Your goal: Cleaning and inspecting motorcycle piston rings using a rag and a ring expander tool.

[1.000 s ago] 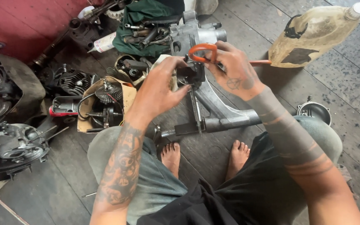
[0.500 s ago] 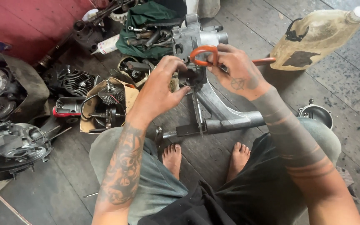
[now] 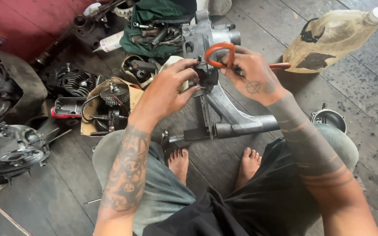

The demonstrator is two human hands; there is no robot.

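Head view looks down at my two bare hands, my knees and my bare feet on a dark wooden plank floor (image 3: 364, 131).

My left hand (image 3: 167, 94) is half curled. Its fingers and thumb pinch a small dark metal part (image 3: 207, 78) that sits at the top of a long grey metal engine arm (image 3: 237, 116). My right hand (image 3: 252, 76) is closed around the orange-handled metal pliers (image 3: 219, 54). One orange loop sticks up above my fingers, and the other orange handle pokes out to the right of that hand. I cannot see the tip of the pliers, because my fingers hide it. Both hands meet at the same small dark part, just in front of a grey metal engine case (image 3: 204, 35).

The grey arm runs from my hands down toward my feet and lies flat on the floor between my knees.

To the left of my left hand sits a small black finned engine with a round fan (image 3: 112, 94) on a piece of brown cardboard (image 3: 88, 124). Farther left is a big round grey engine cover (image 3: 9, 148). Behind the engine case lies a green cloth with dark tools on it (image 3: 154, 26). At the top right stands a dirty yellowish plastic jug with a white cap (image 3: 333, 37), well apart from my hands. A small round shiny metal cup (image 3: 329, 118) rests by my right knee.
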